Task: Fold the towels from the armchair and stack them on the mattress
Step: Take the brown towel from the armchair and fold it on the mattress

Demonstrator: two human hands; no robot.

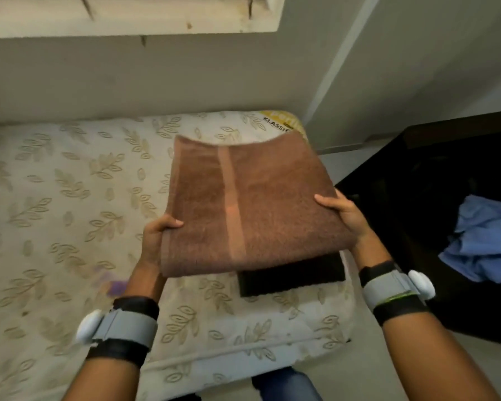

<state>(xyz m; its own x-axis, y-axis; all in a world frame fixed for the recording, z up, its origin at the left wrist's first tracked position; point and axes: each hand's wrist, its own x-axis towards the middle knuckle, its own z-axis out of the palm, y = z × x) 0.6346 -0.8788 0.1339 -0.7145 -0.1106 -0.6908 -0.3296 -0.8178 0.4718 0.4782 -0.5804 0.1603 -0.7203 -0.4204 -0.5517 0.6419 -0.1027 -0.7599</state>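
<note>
A folded brown towel (275,204) with a lighter stripe hangs flat in the air over the mattress (70,198). My left hand (156,235) grips its near left corner and my right hand (344,215) grips its right edge. Under the brown towel, a folded dark towel (289,277) lies on the mattress near its right edge, mostly hidden. A crumpled blue towel (480,241) lies on the dark armchair (446,169) at the right.
The mattress has a leaf pattern and a yellow label (281,123) at its far corner. Walls stand behind it and a wooden ledge (128,15) runs above. A small purple patch (117,286) shows by my left wrist. Bare floor lies between mattress and armchair.
</note>
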